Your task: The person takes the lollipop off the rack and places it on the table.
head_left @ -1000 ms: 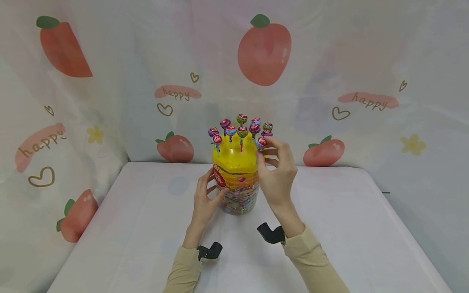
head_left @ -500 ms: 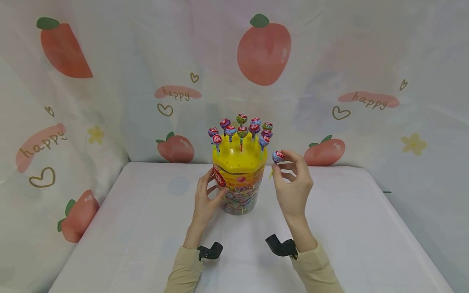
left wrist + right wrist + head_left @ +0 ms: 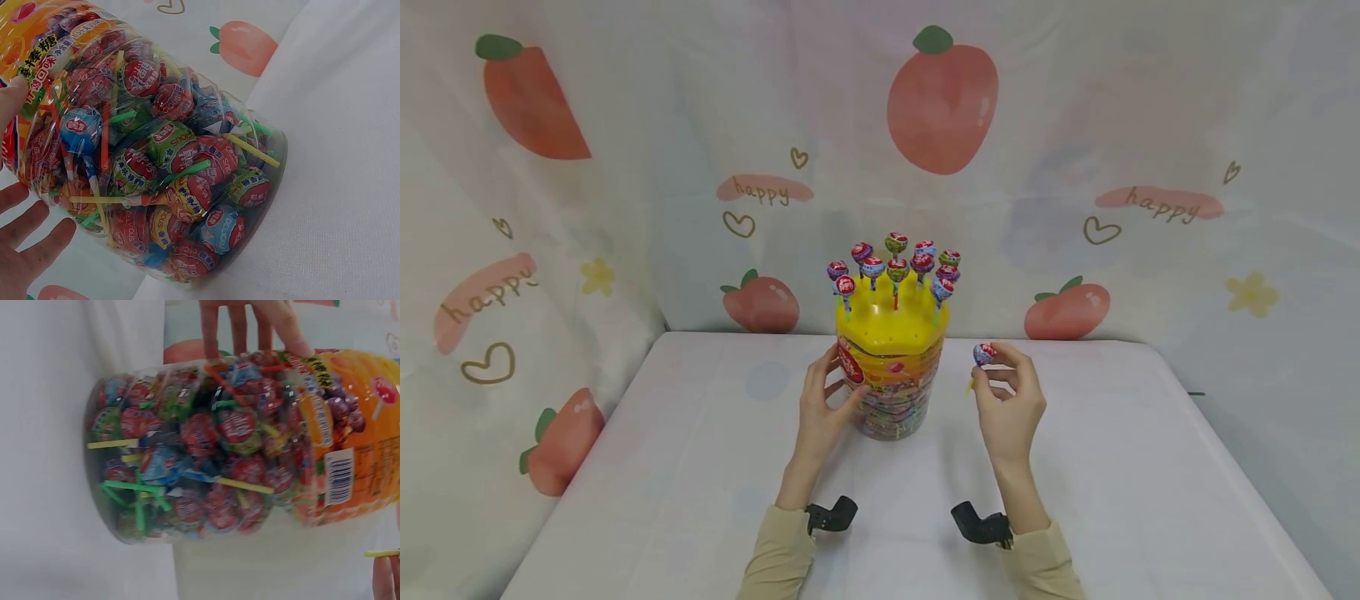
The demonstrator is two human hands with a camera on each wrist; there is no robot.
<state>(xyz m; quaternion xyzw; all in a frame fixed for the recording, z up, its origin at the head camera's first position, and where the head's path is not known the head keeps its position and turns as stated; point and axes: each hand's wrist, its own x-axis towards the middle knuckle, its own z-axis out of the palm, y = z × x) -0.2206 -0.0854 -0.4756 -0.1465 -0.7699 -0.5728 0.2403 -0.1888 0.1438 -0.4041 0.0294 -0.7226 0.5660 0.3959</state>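
Observation:
A clear lollipop jar [image 3: 895, 408], packed with wrapped lollipops, stands upright mid-table under a yellow lid [image 3: 891, 333]. Several lollipops stick up around that lid. My left hand [image 3: 822, 417] holds the jar's left side, thumb at the front and fingers toward the back; the left wrist view shows the thumb touching the label and the other fingers spread. Right of the jar, apart from it, my right hand [image 3: 1013, 417] pinches a blue-and-red lollipop [image 3: 983, 354] with a yellow stick. Only fingertips and the yellow stick [image 3: 381, 553] show at the right wrist view's edge.
A white cloth covers the table [image 3: 700, 467]. Behind it hangs a pale fabric backdrop [image 3: 850, 83] printed with fruit, hearts and the word "happy". A black camera mount sits on each wrist.
My right hand has moved away from the lid, right and downward, carrying the lollipop. Another blue lollipop at the lid's right front came into fuller view. My left hand and the jar stay put.

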